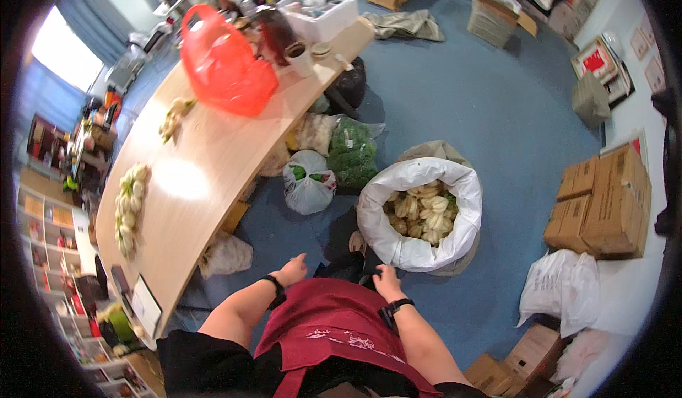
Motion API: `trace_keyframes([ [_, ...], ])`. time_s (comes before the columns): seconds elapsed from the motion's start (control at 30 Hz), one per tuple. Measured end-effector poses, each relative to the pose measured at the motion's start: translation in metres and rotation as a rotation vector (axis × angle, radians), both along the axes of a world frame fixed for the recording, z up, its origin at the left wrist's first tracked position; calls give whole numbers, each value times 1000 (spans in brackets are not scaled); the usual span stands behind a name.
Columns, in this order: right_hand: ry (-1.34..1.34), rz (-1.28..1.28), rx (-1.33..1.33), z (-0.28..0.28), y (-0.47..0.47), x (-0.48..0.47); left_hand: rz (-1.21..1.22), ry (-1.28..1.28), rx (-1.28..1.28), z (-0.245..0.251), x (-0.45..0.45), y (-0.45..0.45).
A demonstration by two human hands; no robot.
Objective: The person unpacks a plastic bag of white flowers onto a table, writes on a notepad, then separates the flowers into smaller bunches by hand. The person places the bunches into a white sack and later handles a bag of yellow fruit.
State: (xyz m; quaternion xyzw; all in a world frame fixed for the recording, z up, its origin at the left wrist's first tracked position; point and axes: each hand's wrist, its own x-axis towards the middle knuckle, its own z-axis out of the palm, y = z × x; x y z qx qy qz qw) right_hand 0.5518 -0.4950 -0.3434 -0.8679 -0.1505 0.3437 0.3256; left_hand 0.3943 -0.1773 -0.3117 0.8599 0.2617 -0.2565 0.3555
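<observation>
My left hand (290,271) is held in front of the apron (333,318) with nothing visible in it. My right hand (388,282), also without a visible object, is close to the near rim of a white-lined sack (370,211); whether it touches the rim is unclear. Pale, ribbed bulbs (431,211) that look like garlic fill the sack. To the left, on the light wooden table (213,153), lies a string of similar bulbs (130,209). A shorter bunch (175,120) lies farther along, near a red plastic bag (226,70).
Tied white bag (309,182), green bag (351,153) and pale bag (229,254) lie on the floor beside the table. A white foam box (319,14) and a cup (298,59) occupy its far end. Cardboard boxes (602,206) and white plastic bags (559,288) line the right wall.
</observation>
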Motion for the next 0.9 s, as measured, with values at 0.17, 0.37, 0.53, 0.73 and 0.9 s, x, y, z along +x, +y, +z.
trace_keyframes([
  [0.17,233,385,190,-8,0,-39,123,263,-58,16,-192,-24],
  [0.37,372,480,-305,-59,-109,6,871,106,-407,44,-329,-72],
  [0.53,186,635,-609,-65,-126,84,1239,-8,-357,25,-425,-81],
  [0.73,282,42,-320,9,53,60,1558,-35,-457,-20,-539,-105],
  [0.9,290,426,51,64,277,-59,1771,17,-459,-12,-596,-71],
])
